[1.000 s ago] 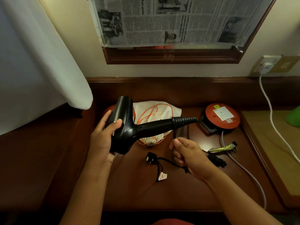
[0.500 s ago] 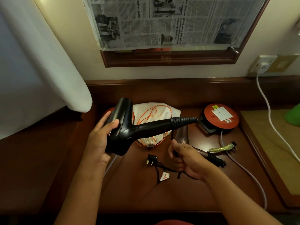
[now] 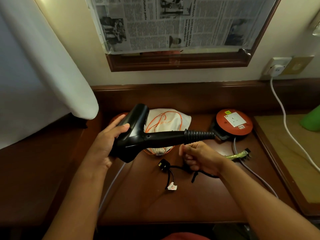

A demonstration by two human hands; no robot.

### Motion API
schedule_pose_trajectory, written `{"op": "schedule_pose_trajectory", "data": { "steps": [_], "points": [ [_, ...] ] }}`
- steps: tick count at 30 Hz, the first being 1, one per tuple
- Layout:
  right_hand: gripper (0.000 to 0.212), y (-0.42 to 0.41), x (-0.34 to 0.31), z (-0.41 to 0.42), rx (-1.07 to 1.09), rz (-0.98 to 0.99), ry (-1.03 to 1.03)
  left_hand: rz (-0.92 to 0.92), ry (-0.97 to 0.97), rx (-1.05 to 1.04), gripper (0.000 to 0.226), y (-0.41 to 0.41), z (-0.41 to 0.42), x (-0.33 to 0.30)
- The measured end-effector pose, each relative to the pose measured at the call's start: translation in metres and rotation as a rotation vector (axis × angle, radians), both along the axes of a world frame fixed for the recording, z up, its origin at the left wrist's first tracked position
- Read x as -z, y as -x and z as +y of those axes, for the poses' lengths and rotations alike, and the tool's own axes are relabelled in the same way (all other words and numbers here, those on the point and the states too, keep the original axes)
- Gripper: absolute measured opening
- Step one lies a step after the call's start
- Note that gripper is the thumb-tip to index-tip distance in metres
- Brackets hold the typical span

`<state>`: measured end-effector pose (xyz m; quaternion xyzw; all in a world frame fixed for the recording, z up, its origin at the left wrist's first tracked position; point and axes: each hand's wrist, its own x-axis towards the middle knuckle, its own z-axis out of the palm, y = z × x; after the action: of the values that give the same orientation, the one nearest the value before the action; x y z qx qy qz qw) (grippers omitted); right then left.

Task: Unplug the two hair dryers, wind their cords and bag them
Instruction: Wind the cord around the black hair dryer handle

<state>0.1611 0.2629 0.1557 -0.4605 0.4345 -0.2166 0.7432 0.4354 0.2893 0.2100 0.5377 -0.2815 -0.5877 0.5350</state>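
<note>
Left hand point(image 3: 110, 144) grips the black hair dryer point(image 3: 138, 135), right hand point(image 3: 199, 157) closed on its cord point(image 3: 176, 168) (plug point(image 3: 163, 165) free); wind even, unkinked loops.

bare forearms point(image 3: 72, 201) (no sleeves), red clothing point(image 3: 185, 237)

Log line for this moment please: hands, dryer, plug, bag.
left hand: holds black hair dryer off desk | right hand: closed on its cord | plug: loose on desk | white drawstring bag: behind dryer
</note>
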Motion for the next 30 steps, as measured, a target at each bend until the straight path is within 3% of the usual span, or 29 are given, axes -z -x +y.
{"op": "schedule_pose_trajectory", "data": {
  "steps": [4,12,15,19,23,27,30],
  "points": [
    [0.021,0.003,-0.017,-0.006,-0.058,0.224,0.033,-0.052,-0.013,0.092,0.066,-0.011,-0.004,0.004],
    [0.021,0.004,-0.037,-0.031,-0.338,0.629,0.325,-0.004,-0.033,0.204,0.064,-0.023,-0.004,0.009],
    [0.029,0.006,-0.044,-0.039,-0.356,0.639,0.448,-0.013,-0.027,0.234,0.065,-0.025,-0.003,0.008],
    [0.021,0.004,-0.051,-0.053,-0.406,0.677,0.551,-0.055,-0.038,0.358,0.075,-0.027,-0.005,0.008],
    [0.021,0.007,-0.067,-0.058,-0.434,0.628,0.586,-0.114,-0.071,0.358,0.084,-0.025,-0.007,0.006],
    [0.017,0.006,-0.082,-0.058,-0.474,0.603,0.606,-0.149,-0.088,0.333,0.110,-0.019,-0.006,0.002],
    [0.026,0.006,-0.089,-0.055,-0.456,0.568,0.563,-0.211,-0.080,0.308,0.105,-0.017,-0.005,0.003]
  ]
}}
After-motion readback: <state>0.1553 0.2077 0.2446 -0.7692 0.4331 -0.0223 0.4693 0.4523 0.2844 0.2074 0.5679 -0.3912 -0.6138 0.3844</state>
